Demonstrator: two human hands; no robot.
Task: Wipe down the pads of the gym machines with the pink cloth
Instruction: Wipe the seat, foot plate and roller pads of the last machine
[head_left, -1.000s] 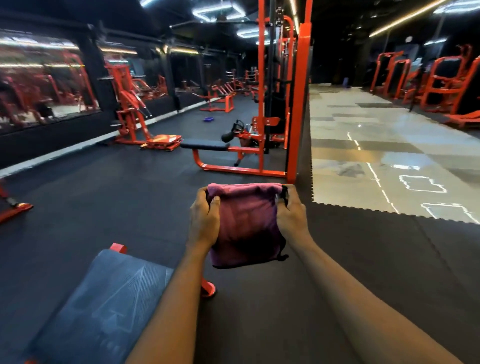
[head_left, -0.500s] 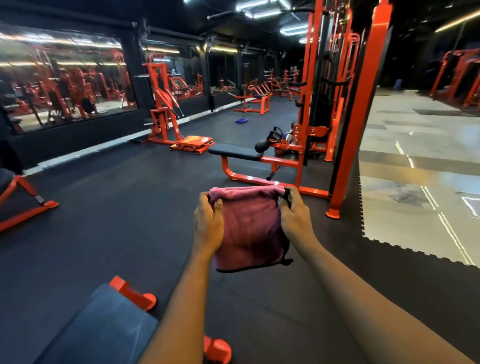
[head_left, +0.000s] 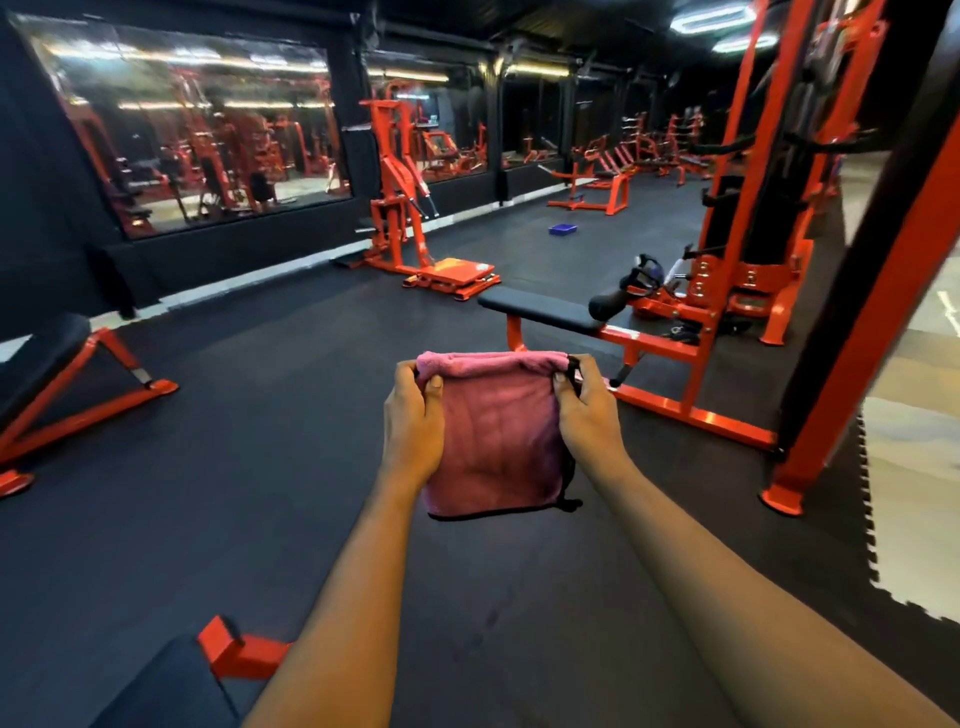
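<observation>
The bench pad (head_left: 540, 310) has swung nearer; two hands, left (head_left: 413, 418) and right (head_left: 589, 413), pinch one pink cloth (head_left: 493, 441).

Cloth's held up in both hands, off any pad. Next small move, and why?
Probably carry the pink cloth forward to the black bench pad just ahead and lay it flat: left hand and right hand both pinch its top corners, and it hangs in mid-air.

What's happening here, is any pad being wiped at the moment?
Nothing is being wiped yet. A person holds the folded pink cloth up in front, left hand gripping its top left corner and right hand its top right. It hangs over the floor, touching no pad. A bench pad lies just ahead on an orange machine.
</observation>
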